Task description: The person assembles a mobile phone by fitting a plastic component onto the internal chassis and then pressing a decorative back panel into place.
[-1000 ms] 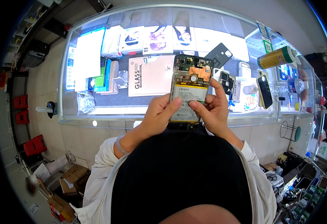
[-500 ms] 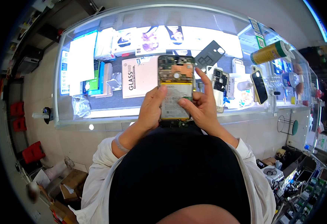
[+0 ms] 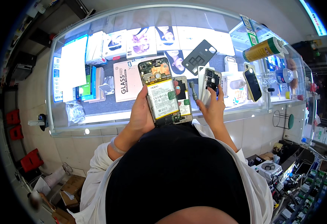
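Your left hand (image 3: 140,115) is wrapped around the opened phone (image 3: 159,91), thumb up the 9 o'clock edge, fingertips curling round at 3 o'clock; that phone sits at 12 o'clock from your chest, insides up, white battery and bare board showing. A second opened phone (image 3: 184,96) peeks out at its 3 o'clock side, partly covered; can't tell whether you grip that one too or it rests there. Your right hand (image 3: 214,112) has thumb and fingers spread, nothing visibly gripped, over the lower end of the white-edged phone (image 3: 210,79), between 2 and 3 o'clock of the held one; contact unclear. Grey cylinder (image 3: 193,90) lies just beside your right thumb, at 3 o'clock. Dark back cover (image 3: 200,56) is at 1 to 2 o'clock on the tabletop (image 3: 111,118), pink box (image 3: 131,80) at 9 to 10. Step looks like steadying the opened phone one-handed while the other hand reaches for a piece at its right. Next move seemingly calls for a light edge pinch with the right, avoiding the cylinder, and a level left hand, keeping pressure off the exposed board.
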Tool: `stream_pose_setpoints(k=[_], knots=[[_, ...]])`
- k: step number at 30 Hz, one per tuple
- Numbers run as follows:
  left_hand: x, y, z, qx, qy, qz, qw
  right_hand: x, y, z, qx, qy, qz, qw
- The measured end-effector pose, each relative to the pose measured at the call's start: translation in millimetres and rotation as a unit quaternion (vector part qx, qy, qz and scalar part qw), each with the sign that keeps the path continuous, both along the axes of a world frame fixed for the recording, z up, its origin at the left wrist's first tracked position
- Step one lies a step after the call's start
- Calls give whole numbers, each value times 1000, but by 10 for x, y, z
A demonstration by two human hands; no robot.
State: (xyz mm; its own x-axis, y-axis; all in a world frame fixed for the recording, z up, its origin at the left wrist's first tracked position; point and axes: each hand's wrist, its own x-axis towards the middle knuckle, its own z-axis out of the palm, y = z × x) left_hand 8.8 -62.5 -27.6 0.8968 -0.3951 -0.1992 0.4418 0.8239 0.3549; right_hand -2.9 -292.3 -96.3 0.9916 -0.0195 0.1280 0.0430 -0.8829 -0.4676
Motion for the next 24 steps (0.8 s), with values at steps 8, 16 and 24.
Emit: stream_pose_setpoints(k=[8, 16, 24], knots=[[5, 22, -11, 15, 4, 5, 1000, 13, -126, -124, -3, -4, 1, 1000], [-14, 41, -64, 14, 6, 5, 1000, 78, -15, -26, -33, 0, -19, 999], [-3, 34, -80, 24, 12, 13, 1000, 141, -105, 50, 71, -12, -39, 997]])
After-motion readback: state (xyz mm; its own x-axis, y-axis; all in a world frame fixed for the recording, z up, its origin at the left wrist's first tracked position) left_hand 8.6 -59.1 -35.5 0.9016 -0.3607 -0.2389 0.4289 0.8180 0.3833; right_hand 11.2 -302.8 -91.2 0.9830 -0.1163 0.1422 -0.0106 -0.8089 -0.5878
